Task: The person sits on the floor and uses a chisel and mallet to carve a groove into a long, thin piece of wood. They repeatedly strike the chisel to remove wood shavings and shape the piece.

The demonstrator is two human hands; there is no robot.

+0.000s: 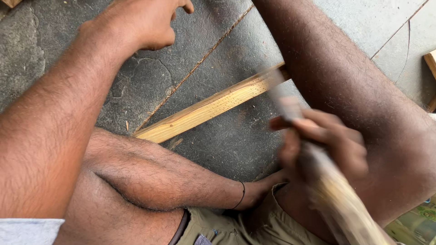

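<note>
My right hand (pixel 323 147) is blurred by motion and is closed around a long tool with a pale wooden handle (pixel 346 212). The tool's upper end smears over a pale wooden strip (pixel 206 109). That strip lies slantwise on the grey concrete floor (pixel 231 145), and its far end runs under my right leg (pixel 359 86). My left hand (pixel 147 22) is at the top of the view, fingers curled, well away from the strip. Whether it holds anything is hidden by the frame edge.
My left leg (pixel 145 174) is folded across the front, with a black thread (pixel 241 196) at the ankle, above olive shorts (pixel 227 229). Cracks and a long seam (pixel 200 63) cross the floor. More wood pieces lie at the right edge (pixel 430 61) and the top left corner (pixel 9 2).
</note>
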